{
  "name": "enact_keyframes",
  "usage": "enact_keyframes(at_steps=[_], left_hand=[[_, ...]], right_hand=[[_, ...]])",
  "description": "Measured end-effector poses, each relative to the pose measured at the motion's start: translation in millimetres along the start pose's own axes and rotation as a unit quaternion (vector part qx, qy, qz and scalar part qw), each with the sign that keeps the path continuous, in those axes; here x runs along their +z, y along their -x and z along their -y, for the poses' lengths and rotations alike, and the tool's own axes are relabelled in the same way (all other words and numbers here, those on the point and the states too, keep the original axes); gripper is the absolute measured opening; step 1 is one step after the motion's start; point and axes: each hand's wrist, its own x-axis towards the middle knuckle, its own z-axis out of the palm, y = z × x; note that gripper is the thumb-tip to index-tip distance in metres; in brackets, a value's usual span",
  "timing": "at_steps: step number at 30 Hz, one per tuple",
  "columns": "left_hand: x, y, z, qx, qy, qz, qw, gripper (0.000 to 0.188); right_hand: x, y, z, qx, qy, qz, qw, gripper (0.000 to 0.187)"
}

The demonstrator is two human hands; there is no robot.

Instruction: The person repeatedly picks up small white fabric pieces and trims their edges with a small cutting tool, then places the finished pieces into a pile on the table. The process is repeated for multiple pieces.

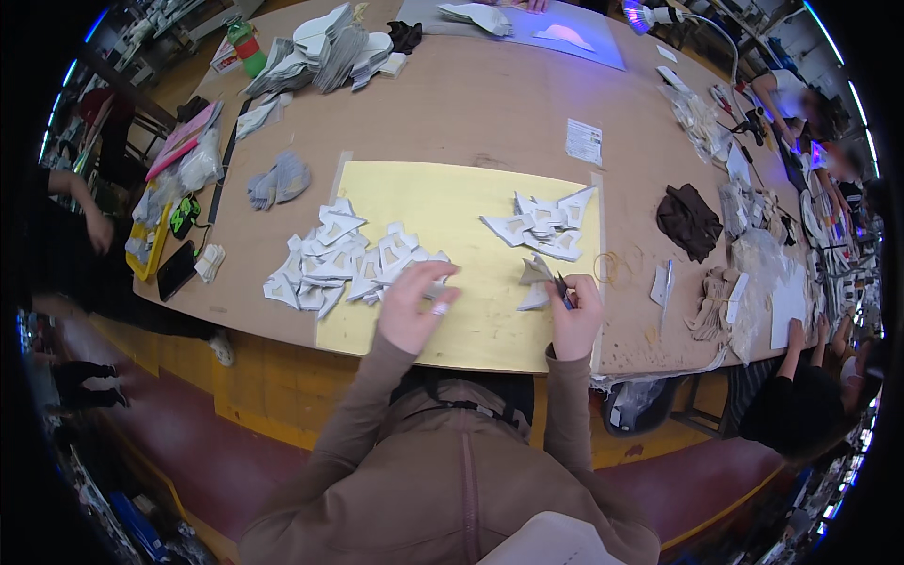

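Note:
My left hand (414,309) is at the right end of a heap of white cut pieces (320,259), its thumb and fingers apart around the edge of one piece. A white band shows on one of its fingers. My right hand (577,320) is closed on small dark scissors (563,290), blades up and to the left. Just left of the blades are a greyish piece (535,270) and a white one below it; whether the hand touches them I cannot tell. Further up lies a smaller pile of white pieces (544,224). All are on a yellow sheet (452,198).
Grey-blue gloves (279,180) lie left of the sheet, a phone (177,270) beyond. Stacked white pieces (330,52) and a green bottle (246,47) are far left. A dark cloth (689,221) and a pen (669,282) lie right. Other people stand around the table.

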Motion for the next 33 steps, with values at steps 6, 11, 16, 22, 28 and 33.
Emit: enact_keyframes(at_steps=[6,11,16,22,28,33], left_hand=[[38.1,-0.6,-22.6,-0.029,0.131,0.080,0.988,0.028],[30.6,0.3,-23.6,-0.120,0.209,0.100,0.965,0.024],[22.9,4.6,-26.0,-0.150,0.280,0.089,0.944,0.021],[21.6,12.0,-31.1,-0.160,0.353,0.070,0.919,0.020],[21.4,13.5,-32.3,-0.140,0.342,0.066,0.927,0.018],[19.3,12.1,-38.1,-0.117,0.319,0.060,0.939,0.017]], right_hand=[[-2.1,19.8,34.2,0.107,-0.279,0.074,0.951,0.017],[-6.8,26.9,64.4,0.009,-0.134,-0.008,0.991,0.024],[-6.7,34.6,76.3,-0.125,-0.094,0.089,0.984,0.031],[4.4,33.3,75.5,-0.132,-0.077,0.071,0.986,0.031],[4.0,34.0,74.9,-0.127,-0.094,0.079,0.984,0.031],[3.0,34.6,77.3,-0.094,-0.116,0.092,0.985,0.032]])
